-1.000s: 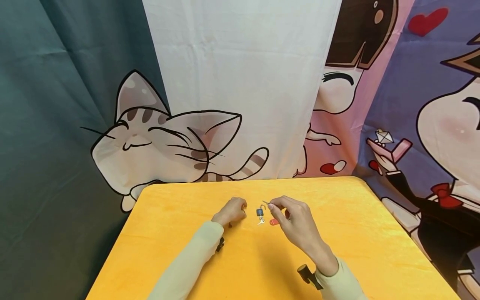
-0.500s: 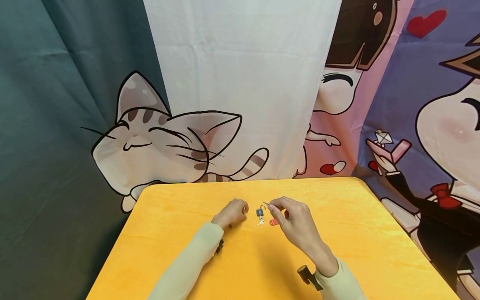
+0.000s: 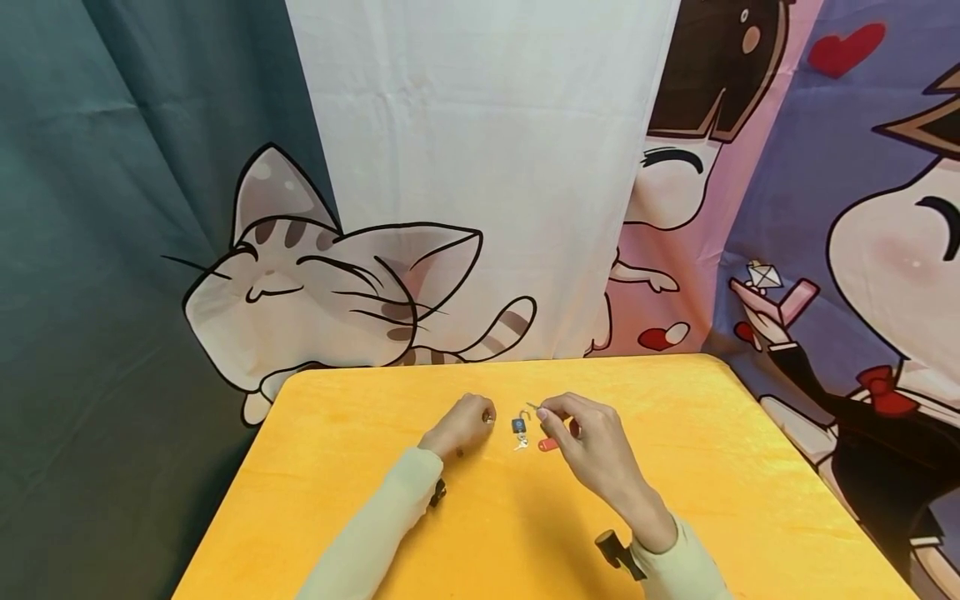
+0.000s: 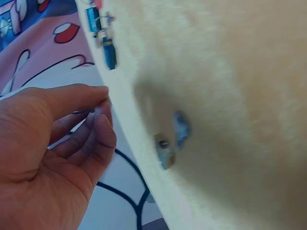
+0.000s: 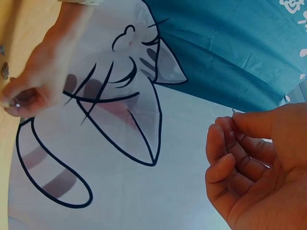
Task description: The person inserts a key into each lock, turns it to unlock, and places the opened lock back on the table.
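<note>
My left hand is above the left side of the yellow table, its fingertips pinching a small shiny metal piece. In the left wrist view, a small grey metal piece and a bluish piece lie on the table under that hand. My right hand holds a thin metal piece between thumb and forefinger, its tip pointing left; I cannot tell its kind. Between the hands lies a small dark blue padlock with its shackle open, and small silver keys just below it.
A red tag lies partly under the right hand. The yellow cloth-covered table ends at a printed curtain at the back. A dark wrist camera mount sticks out from the right sleeve.
My left hand has turned slightly at the wrist, so the shiny piece at its fingertips shows more. The right hand keeps its pinch almost unmoved. The view shifts slightly.
</note>
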Demonstrator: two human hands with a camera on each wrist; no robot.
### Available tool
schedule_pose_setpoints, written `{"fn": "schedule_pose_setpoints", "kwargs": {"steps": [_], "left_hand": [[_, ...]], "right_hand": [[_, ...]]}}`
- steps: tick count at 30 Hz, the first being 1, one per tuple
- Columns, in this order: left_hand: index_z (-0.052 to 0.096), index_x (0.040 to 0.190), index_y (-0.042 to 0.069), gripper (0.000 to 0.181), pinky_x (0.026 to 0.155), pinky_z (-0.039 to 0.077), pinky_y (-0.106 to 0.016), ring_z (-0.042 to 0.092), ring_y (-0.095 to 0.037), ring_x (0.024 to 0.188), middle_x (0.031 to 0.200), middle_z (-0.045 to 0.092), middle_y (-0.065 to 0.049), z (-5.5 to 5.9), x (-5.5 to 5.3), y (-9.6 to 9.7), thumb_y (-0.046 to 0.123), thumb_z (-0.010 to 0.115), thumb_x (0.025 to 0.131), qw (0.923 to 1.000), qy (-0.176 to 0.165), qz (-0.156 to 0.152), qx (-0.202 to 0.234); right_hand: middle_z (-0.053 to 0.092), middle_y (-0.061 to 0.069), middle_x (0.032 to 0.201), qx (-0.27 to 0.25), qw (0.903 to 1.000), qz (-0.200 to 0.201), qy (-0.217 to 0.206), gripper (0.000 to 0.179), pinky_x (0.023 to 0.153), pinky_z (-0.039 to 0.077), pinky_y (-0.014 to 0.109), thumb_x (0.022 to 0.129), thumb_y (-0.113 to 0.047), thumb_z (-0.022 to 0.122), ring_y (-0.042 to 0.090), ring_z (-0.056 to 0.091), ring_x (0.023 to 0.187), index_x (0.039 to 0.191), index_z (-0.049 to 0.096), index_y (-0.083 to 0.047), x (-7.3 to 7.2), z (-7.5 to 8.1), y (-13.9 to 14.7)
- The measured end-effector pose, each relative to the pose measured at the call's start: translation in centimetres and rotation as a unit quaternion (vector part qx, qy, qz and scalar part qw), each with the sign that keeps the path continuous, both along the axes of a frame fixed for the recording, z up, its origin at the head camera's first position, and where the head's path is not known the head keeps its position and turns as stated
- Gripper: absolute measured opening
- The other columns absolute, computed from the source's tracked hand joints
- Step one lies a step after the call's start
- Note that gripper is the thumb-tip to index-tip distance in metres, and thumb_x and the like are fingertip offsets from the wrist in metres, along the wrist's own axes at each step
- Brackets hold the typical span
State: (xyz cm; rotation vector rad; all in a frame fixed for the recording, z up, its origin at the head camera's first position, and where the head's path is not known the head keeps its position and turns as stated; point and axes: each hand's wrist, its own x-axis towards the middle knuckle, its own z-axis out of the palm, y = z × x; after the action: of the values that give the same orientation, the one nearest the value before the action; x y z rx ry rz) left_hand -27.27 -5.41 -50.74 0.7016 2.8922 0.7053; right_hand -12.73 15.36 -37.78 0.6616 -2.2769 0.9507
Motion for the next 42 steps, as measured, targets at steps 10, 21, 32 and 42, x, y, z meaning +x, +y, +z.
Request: {"fn": "schedule_pose_setpoints", "kwargs": {"steps": [10,21,32,42], "left_hand": [[0.073,0.1,0.006,0.012,0.071,0.05,-0.025,0.056,-0.011,0.079,0.094,0.069,-0.001,2.6,0.5,-0.1,0.011,0.066,0.092,0.9985,0.02,-0.01,0.05],[0.071,0.097,0.008,0.009,0.067,0.05,-0.018,0.056,-0.008,0.076,0.09,0.066,0.0,5.0,2.0,0.0,0.009,0.066,0.091,0.9941,0.074,-0.02,0.077],[0.071,0.094,0.01,0.005,0.07,0.052,-0.019,0.061,-0.007,0.078,0.089,0.067,0.002,7.9,4.3,-0.5,0.009,0.067,0.09,0.986,0.124,-0.033,0.106],[0.069,0.094,0.014,0.006,0.067,0.05,-0.018,0.061,-0.005,0.078,0.088,0.066,0.005,9.8,6.0,-0.9,0.013,0.071,0.089,0.9784,0.159,-0.036,0.127]], "right_hand": [[0.067,-0.009,0.074,0.003,1.0,-0.006,0.005,0.006,0.053,0.044,0.018,0.09,-0.009,0.07,-0.001,0.05,0.061,0.088,0.073,-0.014,0.1,0.3,0.1],[0.067,-0.008,0.074,0.001,0.9998,-0.005,0.017,0.006,0.052,0.043,0.017,0.09,-0.008,0.07,0.0,0.05,0.061,0.087,0.072,-0.013,0.1,0.6,0.0],[0.066,-0.011,0.073,-0.005,0.9999,0.001,0.017,0.008,0.052,0.043,0.017,0.09,-0.007,0.07,0.001,0.05,0.06,0.087,0.071,-0.014,0.3,1.0,-0.2],[0.066,-0.009,0.071,-0.007,0.9995,0.013,0.027,0.009,0.054,0.041,0.014,0.089,-0.006,0.071,0.0,0.051,0.06,0.086,0.071,-0.015,0.5,1.2,-0.3]]}}
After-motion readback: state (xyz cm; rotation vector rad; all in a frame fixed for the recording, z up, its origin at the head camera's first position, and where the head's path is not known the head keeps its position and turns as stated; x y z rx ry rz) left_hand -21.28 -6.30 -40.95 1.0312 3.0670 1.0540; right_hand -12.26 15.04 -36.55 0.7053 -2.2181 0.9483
